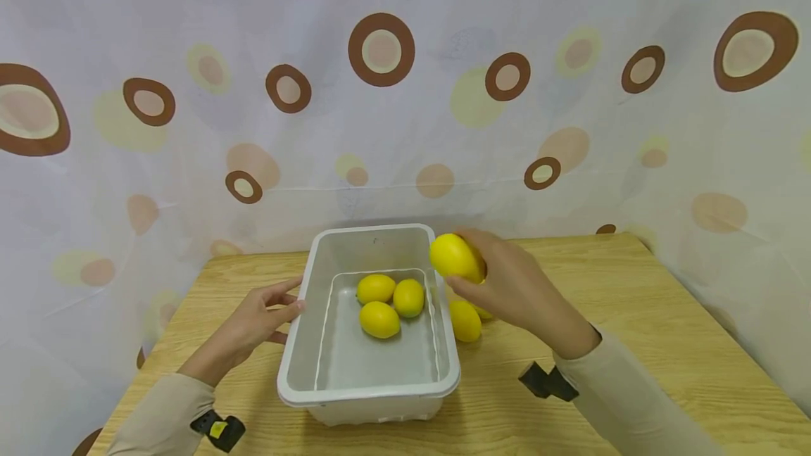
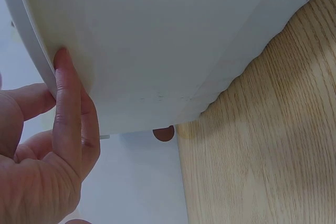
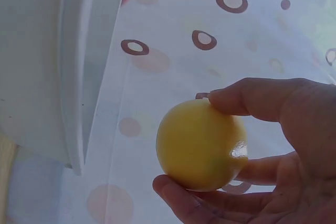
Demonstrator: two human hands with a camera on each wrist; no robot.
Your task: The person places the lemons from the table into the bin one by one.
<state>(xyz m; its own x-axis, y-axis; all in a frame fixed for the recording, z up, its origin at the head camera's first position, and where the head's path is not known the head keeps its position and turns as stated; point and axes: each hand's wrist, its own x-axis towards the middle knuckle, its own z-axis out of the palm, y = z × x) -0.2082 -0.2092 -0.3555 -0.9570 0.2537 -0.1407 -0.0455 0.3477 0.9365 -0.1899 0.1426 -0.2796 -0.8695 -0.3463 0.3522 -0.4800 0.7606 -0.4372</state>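
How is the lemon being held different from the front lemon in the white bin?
The held lemon is up in the right hand; the front lemon rests on the bin floor. The right hand partly hides the held lemon; nothing covers the front lemon. Both are yellow and rounded.

A pale curtain [image 1: 405, 125] printed with brown-ringed circles [image 1: 381, 49] hangs behind a light wood-grain table [image 1: 640, 301].

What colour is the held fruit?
The held fruit is bright yellow, showing best in the head view.
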